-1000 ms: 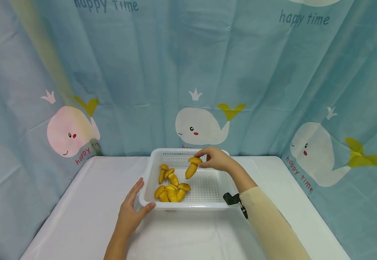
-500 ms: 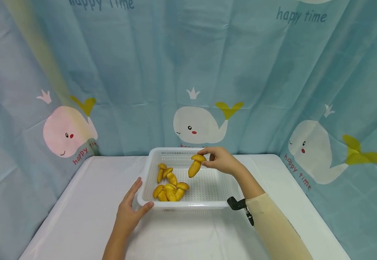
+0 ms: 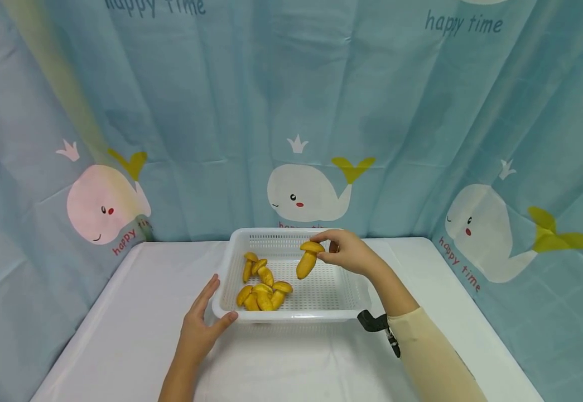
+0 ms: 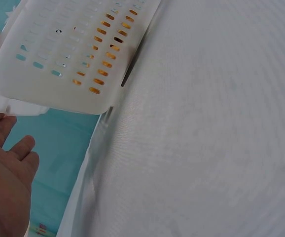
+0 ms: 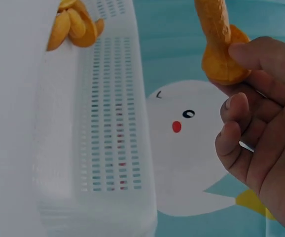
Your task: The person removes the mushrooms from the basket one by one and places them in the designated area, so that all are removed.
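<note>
My right hand pinches a yellow mushroom by its cap, between thumb and fingers, above the right half of a white plastic basket. In the right wrist view the thumb presses on the cap of that mushroom, and the other fingers curl loosely. At the basket's front left corner my left hand rests with its fingers spread and the thumb on the rim. The left wrist view shows part of this hand beside the basket wall.
Several yellow mushrooms lie in the left half of the basket. A white cloth covers the table. Blue curtains with printed whales stand behind and at both sides.
The right hand has moved a little to the right with the mushroom in its grip. The left hand stays at the basket corner. The view has shifted slightly.
</note>
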`<act>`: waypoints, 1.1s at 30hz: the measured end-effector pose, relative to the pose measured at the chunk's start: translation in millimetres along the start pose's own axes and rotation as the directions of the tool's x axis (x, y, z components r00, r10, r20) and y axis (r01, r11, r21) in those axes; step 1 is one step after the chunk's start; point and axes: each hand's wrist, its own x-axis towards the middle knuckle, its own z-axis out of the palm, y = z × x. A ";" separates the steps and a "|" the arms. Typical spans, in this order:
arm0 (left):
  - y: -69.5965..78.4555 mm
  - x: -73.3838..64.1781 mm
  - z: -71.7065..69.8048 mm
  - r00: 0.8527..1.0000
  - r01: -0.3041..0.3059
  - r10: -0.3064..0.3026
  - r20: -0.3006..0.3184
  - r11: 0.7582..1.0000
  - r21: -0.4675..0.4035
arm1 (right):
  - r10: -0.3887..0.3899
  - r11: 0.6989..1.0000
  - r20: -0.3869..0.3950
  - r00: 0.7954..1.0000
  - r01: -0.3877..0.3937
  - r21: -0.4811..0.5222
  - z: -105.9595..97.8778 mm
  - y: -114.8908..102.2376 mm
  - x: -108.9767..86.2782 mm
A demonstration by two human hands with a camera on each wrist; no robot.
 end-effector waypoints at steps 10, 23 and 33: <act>-0.3 1.5 -1.0 1.000 -0.010 0.010 -0.002 1.000 0.001 | -0.061 0.998 -0.073 0.995 0.061 0.003 -8.5 -8.0 -36.1; -1.0 0.0 0.2 1.000 0.011 -0.011 0.008 1.000 -0.003 | -0.118 0.993 -0.174 0.978 0.117 -0.016 -14.7 6.3 -76.7; -0.4 -1.1 0.2 1.000 0.009 -0.009 0.001 1.000 -0.006 | -0.109 0.993 -0.214 0.971 0.114 0.011 -17.5 19.2 -99.7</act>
